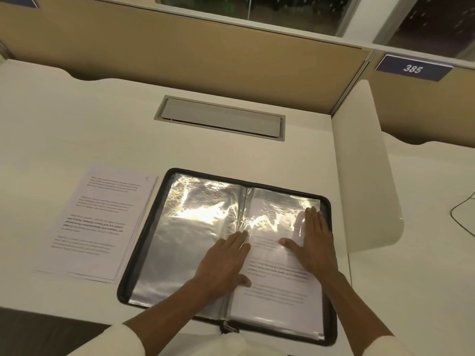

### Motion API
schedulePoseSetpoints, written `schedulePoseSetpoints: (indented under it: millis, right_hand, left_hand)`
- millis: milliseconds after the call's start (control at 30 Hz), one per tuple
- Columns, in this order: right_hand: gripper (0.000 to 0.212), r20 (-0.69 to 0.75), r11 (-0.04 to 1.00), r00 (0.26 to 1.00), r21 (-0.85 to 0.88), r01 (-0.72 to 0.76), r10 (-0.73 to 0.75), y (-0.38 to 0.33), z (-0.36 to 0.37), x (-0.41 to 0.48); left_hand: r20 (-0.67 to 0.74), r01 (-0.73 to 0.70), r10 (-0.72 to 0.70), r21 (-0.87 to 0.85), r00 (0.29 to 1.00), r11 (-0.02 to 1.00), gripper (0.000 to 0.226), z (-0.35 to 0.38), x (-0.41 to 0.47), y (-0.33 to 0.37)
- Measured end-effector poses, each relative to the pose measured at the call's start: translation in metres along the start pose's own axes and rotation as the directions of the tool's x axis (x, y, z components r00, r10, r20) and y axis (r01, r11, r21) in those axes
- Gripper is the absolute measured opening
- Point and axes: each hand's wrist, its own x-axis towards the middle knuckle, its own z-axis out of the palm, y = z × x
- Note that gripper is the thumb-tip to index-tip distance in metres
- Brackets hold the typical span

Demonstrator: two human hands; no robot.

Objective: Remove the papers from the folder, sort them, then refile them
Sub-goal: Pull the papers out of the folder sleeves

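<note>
I am looking down at a pale counter [77, 124] in a cubicle, with a tan partition [205, 60] along its far edge and a closed grey cable hatch [221, 119] set into it near that edge. A plate reading 385 [412, 68] sits on the next partition to the right.

The folder [180, 253] lies open at the counter's near edge, its black zip border all round and its left clear sleeve showing no sheet. A printed sheet [277, 291] sits in the right sleeve. The stack of papers [95, 222] lies flat just beside the folder's left edge.

My left hand [221, 263] rests flat by the spine, fingers straight and together. My right hand [316, 242] presses flat on the right sleeve, fingers straight, thumb spread left.
</note>
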Motion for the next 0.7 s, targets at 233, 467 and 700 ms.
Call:
schedulePoseSetpoints:
  millis: [233, 467, 700]
  right_hand:
    - [0.096, -0.115, 0.996, 0.992, 0.072, 0.052, -0.043, 0.0, -0.014, 0.005]
    - [0.086, -0.18, 0.886, 0.971, 0.46, -0.059, 0.158, -0.006, -0.02, -0.013]
    - [0.094, 0.056, 0.585, 0.956, 0.78, -0.222, 0.288, -0.006, -0.035, -0.055]
  left_hand:
    - [-0.02, 0.086, -0.087, -0.026, 0.996, 0.996, 0.097, -0.001, 0.002, 0.017]
    - [-0.062, 0.158, -0.166, -0.111, 0.984, 0.981, 0.086, -0.011, 0.004, 0.032]
    - [-0.093, 0.212, -0.238, -0.231, 0.967, 0.95, 0.061, -0.015, 0.008, 0.039]
